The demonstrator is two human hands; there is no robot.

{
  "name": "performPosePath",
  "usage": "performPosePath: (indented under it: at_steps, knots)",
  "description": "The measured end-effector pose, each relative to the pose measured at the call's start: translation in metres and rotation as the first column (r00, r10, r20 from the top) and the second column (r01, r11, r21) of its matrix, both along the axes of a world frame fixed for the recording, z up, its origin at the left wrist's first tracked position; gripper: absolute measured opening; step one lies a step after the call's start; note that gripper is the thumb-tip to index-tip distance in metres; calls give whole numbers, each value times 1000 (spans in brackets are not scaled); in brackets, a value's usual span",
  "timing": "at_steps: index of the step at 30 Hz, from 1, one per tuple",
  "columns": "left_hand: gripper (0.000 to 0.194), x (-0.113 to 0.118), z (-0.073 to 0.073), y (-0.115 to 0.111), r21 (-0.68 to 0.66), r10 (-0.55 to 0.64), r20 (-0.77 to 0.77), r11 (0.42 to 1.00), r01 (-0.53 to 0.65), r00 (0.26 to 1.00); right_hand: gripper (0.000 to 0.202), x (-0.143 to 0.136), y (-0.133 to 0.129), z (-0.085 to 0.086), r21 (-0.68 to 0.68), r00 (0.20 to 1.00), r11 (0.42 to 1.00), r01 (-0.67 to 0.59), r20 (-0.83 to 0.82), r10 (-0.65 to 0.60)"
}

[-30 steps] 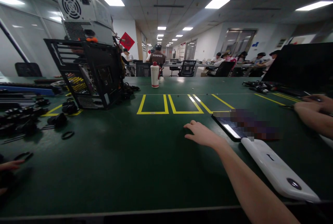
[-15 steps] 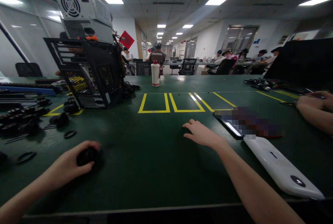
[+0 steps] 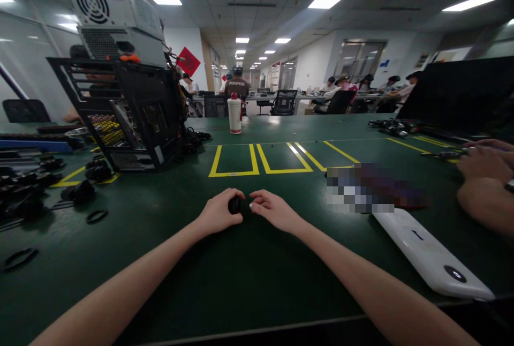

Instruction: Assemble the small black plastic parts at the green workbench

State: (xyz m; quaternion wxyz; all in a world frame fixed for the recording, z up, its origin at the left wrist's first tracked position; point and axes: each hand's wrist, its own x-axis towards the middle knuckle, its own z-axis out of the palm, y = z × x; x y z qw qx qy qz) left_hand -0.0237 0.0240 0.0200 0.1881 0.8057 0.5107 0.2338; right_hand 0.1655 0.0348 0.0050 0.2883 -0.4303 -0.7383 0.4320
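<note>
My left hand (image 3: 220,211) is closed around a small dark black object (image 3: 234,205) above the middle of the green table (image 3: 257,276). Its kind is hard to make out, since my fingers cover much of it. Just to its right is my right hand (image 3: 273,210), fingers loosely bent and apart, with nothing visible in them. A narrow gap separates its fingertips from the black object.
Black cable bundles (image 3: 80,192) and a black ring (image 3: 97,216) lie at left, by an open computer case (image 3: 148,115). Beyond the yellow tape outlines (image 3: 235,174) stands a white cup (image 3: 235,115). A white device (image 3: 429,252) lies at right, near another person's hands (image 3: 485,166).
My left hand has carried the black object from the left to the middle of the table. My right hand has moved left to meet it. The view has shifted slightly.
</note>
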Motion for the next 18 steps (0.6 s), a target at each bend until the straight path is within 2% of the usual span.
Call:
performPosePath:
  at_steps: [4, 8, 14, 18]
  knots:
    - [37, 20, -2, 5, 24, -70, 45, 997, 69, 996, 31, -4, 9, -9, -69, 990, 996, 55, -129, -64]
    - [40, 30, -4, 7, 27, -56, 67, 998, 54, 996, 37, 1, 13, -9, -189, 958, 978, 87, -252, -134]
    - [58, 26, -10, 11, -46, -19, 147, 999, 26, 989, 53, 4, 13, -6, -292, 944, 954, 66, -290, -155]
    - [62, 16, -12, 14, -86, -100, 207, 989, 120, 973, 50, 3, 11, -3, -222, 959, 972, 73, -252, -130]
